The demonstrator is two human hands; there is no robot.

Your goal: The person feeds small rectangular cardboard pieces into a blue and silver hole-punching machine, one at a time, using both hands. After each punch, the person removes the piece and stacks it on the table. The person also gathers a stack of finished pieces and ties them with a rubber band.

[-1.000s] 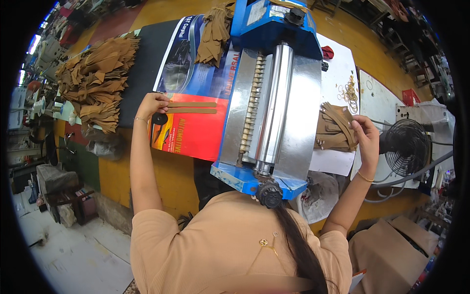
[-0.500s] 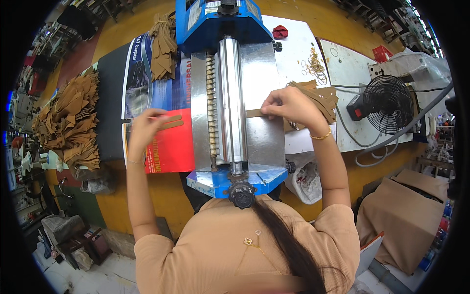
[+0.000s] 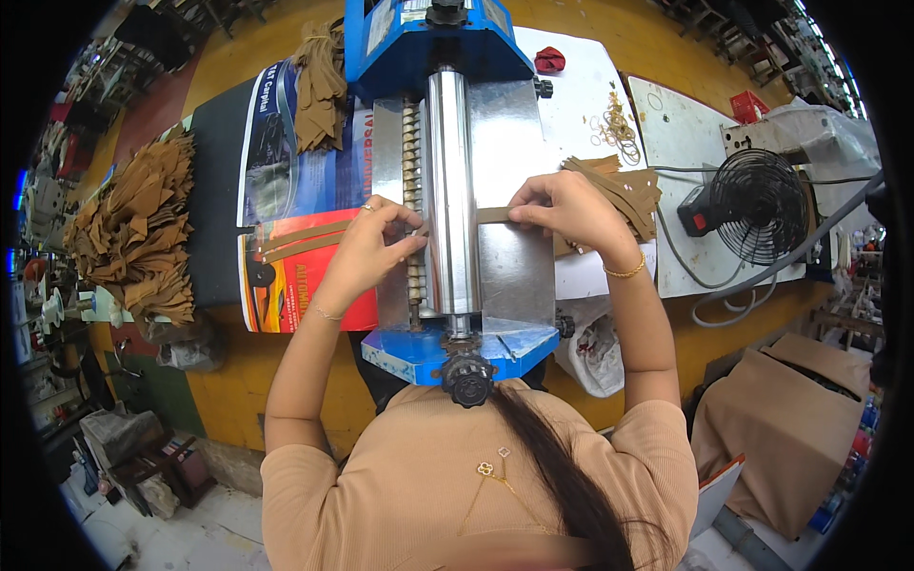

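A blue roller machine [image 3: 455, 362] stands in front of me, its shiny steel roller [image 3: 451, 190] running away from me. From the right, a flat brown strip [image 3: 494, 215] goes in against the roller, with my right hand [image 3: 569, 211] pinching its outer end over the steel plate. My left hand [image 3: 373, 246] is at the roller's other side, thumb and forefinger closing round the small strip end that shows there; their exact contact is hard to see. Behind that hand, two brown strips [image 3: 305, 249] lie on the red part of a printed sheet.
Brown strips are heaped [image 3: 143, 228] at the far left, with a bundle [image 3: 321, 95] at the back left. More strips [image 3: 624, 195] lie right of my right hand, near loose rubber bands [image 3: 617, 131]. A black fan [image 3: 757, 205] and cables stand farther right.
My left hand has let go of a brown strip on the red sheet and moved right to the roller. My right hand stays nearly in place, holding its strip.
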